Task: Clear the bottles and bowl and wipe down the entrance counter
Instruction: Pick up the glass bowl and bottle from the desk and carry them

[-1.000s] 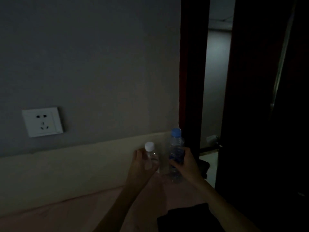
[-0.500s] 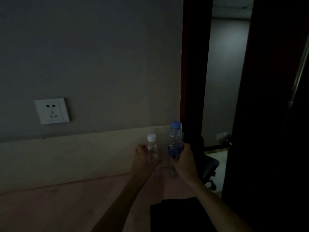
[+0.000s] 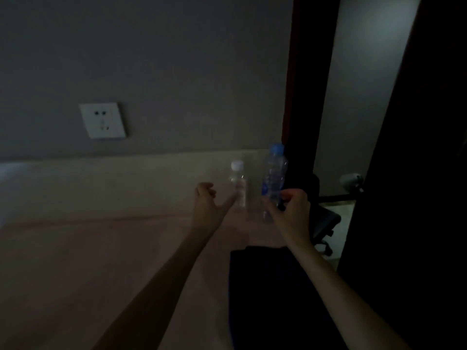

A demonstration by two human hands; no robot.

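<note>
Pretty dim shot, so take the fine detail with a grain of salt. Two clear plastic bottles stand upright on the pinkish bench [image 3: 88, 261], back near the cream backsplash [image 3: 113, 183] and close to the bench's right end. The shorter white-capped bottle [image 3: 238, 184] is on the left, the taller blue-capped bottle [image 3: 273, 178] with a blue label is just beside it on the right, a small gap between them.

The left hand [image 3: 206, 207] sits just left of the white-capped bottle with its fingers loosely curled and the thumb stretched toward the bottle's base. It looks like it's right at the bottle, but I can't tell if it's really touching, and it isn't wrapped around it. The right hand [image 3: 290, 210] has its fingers and thumb curled at the lower part of the blue-capped bottle, though whether it's properly gripping or just about there is too murky to call.

A dark cloth-like patch [image 3: 265, 286] lies on the bench between the forearms. White wall socket [image 3: 103, 120] up on the grey wall, and an office chair [image 3: 324, 223] shows through the doorway at right.
</note>
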